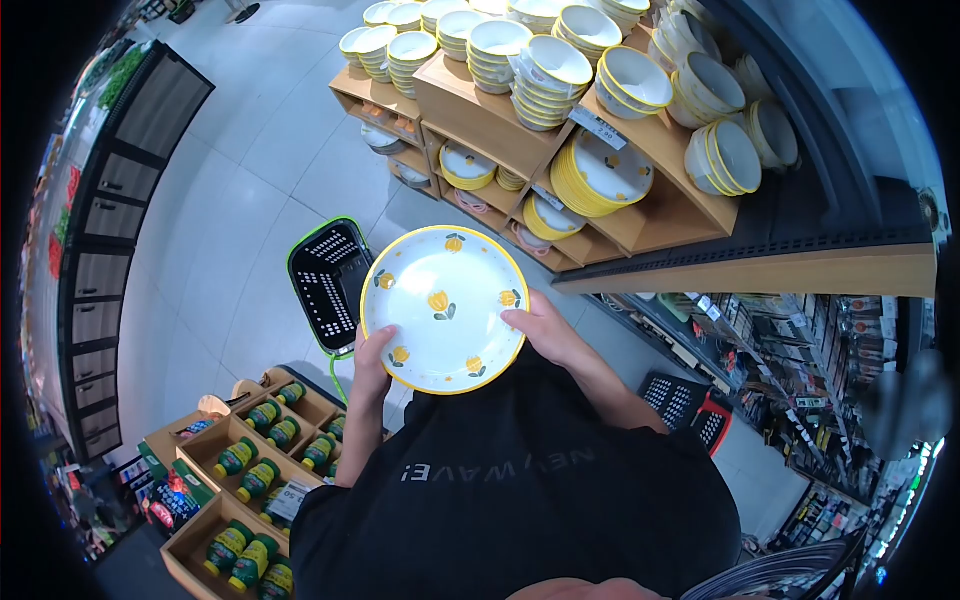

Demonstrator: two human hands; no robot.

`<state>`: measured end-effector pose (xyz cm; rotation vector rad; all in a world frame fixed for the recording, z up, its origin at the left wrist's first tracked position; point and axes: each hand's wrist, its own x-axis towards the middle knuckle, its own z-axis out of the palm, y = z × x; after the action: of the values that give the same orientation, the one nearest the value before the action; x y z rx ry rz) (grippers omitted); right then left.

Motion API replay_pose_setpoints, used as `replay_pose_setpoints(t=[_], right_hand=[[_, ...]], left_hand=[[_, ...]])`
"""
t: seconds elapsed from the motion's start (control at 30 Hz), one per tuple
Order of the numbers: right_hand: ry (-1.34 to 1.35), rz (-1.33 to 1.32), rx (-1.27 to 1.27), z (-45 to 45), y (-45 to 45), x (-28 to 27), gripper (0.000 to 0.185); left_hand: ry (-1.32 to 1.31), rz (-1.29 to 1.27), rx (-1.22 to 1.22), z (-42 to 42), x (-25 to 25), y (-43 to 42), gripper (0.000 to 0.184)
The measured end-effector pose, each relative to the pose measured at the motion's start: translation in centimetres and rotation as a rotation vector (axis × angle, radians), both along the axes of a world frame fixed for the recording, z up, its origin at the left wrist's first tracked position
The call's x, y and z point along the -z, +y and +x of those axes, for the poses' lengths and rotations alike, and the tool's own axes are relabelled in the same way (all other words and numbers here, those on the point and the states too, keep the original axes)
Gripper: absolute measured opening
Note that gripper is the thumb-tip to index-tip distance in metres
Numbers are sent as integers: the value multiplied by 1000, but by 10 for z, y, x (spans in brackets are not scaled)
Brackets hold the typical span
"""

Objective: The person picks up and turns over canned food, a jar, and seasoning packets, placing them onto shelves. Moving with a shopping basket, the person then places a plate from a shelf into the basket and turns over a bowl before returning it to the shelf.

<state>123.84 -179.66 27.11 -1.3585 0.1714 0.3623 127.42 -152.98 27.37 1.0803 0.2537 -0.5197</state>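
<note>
A round white plate [455,345] with a yellow rim and yellow tulip prints is held in front of my chest, its face turned up to me. My left hand [374,358] grips the lower left rim, thumb on top. On the right rim, my right hand [540,327] does the same, its thumb over the edge. The fingers of both hands are hidden under the plate. Beyond the plate, stacked plates with matching yellow rims [603,172] sit in a wooden shelf.
Stacks of yellow-rimmed bowls [552,80] top the wooden shelf [480,115]. A black basket with a green rim [330,275] stands on the floor to the left; a black and red basket [690,408] is at right. Wooden bins [215,440] at lower left hold green bottles [236,457].
</note>
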Motion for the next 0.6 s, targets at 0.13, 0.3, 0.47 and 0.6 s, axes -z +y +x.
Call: replay_pose_setpoints(t=[0.13, 0.3, 0.47, 0.6], right_hand=[[113, 59, 16, -6, 2, -3, 36], [198, 176, 98, -15, 10, 1, 39], [178, 158, 225, -19, 22, 6, 36], [67, 125, 298, -17, 32, 0, 34]], left_hand=[[12, 17, 6, -2, 2, 2, 51], [8, 23, -12, -3, -1, 3, 40], [22, 43, 11, -3, 5, 5, 38], [95, 20, -75, -4, 16, -9, 40]])
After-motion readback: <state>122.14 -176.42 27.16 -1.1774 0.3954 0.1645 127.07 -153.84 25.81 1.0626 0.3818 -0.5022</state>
